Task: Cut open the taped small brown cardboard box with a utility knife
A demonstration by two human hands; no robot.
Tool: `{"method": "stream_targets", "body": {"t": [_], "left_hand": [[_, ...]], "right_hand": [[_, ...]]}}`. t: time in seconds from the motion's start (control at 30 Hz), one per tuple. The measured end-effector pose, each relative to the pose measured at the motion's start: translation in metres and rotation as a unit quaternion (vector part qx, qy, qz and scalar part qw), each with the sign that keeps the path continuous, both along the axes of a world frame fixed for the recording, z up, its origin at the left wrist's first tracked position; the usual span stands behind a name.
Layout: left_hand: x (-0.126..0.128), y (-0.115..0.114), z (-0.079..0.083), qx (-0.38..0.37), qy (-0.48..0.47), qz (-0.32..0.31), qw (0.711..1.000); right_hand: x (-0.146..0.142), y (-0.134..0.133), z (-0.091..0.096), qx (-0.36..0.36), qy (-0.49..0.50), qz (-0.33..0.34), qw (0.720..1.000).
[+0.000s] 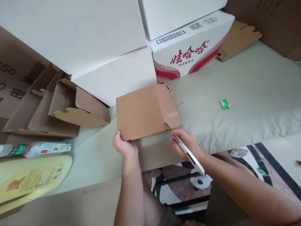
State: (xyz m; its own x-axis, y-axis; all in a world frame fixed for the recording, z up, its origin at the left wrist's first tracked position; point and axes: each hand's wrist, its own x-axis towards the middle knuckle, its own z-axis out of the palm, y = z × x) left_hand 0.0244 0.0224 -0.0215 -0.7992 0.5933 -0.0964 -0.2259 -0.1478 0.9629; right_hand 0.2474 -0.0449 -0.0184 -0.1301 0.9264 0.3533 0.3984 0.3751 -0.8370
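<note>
A flat brown cardboard box [141, 111] is tilted up over the pale green sheet, with a strip of clear tape near its right end. My left hand [124, 146] grips the box's near left corner, thumb on top and fingers underneath. In my right hand [187, 144] is a white-handled utility knife [191, 157], held closed in the fingers. Its blade tip rests at or just above the near edge of the box, close to the right corner. Part of a dark phone-like object [167, 85] peeks out behind the box.
White cartons, one with red lettering [188, 56], stand behind. Open cardboard boxes [80, 106] fill the left side, near a plastic bottle [47, 148] and a yellow jug [35, 179]. A small green-and-white packet [224, 104] lies at right. Below is a panda-patterned mat [174, 182].
</note>
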Motion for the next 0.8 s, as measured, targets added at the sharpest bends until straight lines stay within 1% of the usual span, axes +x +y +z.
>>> {"method": "stream_targets", "body": {"t": [0.17, 0.33, 0.4, 0.47, 0.53, 0.67, 0.73, 0.8], "left_hand": [[-0.002, 0.0, -0.004, 0.002, 0.031, -0.024, 0.999], [0.001, 0.0, 0.001, 0.011, -0.005, 0.002, 1.0], [0.001, 0.001, 0.003, 0.016, -0.028, 0.013, 0.999], [-0.001, 0.001, 0.004, 0.021, -0.045, 0.02, 0.999], [-0.006, 0.001, 0.003, 0.03, -0.042, 0.013, 0.999], [-0.018, 0.001, -0.002, 0.042, -0.026, -0.038, 0.998], [-0.023, 0.0, -0.005, 0.042, -0.045, -0.037, 0.997], [-0.027, -0.001, -0.006, 0.043, -0.067, -0.027, 0.996]], "right_hand": [[0.002, 0.001, 0.001, 0.003, 0.0, -0.013, 1.0], [0.005, 0.004, 0.001, 0.04, 0.0, -0.033, 0.999], [0.007, 0.006, 0.0, 0.038, -0.009, -0.064, 0.997], [0.01, 0.009, -0.002, 0.022, -0.023, -0.109, 0.993], [0.013, 0.012, -0.004, 0.007, -0.038, -0.144, 0.989], [0.02, 0.018, -0.01, -0.003, -0.053, -0.184, 0.981], [0.023, 0.023, -0.015, -0.004, -0.077, -0.199, 0.977], [0.026, 0.029, -0.019, -0.005, -0.132, -0.182, 0.974]]}}
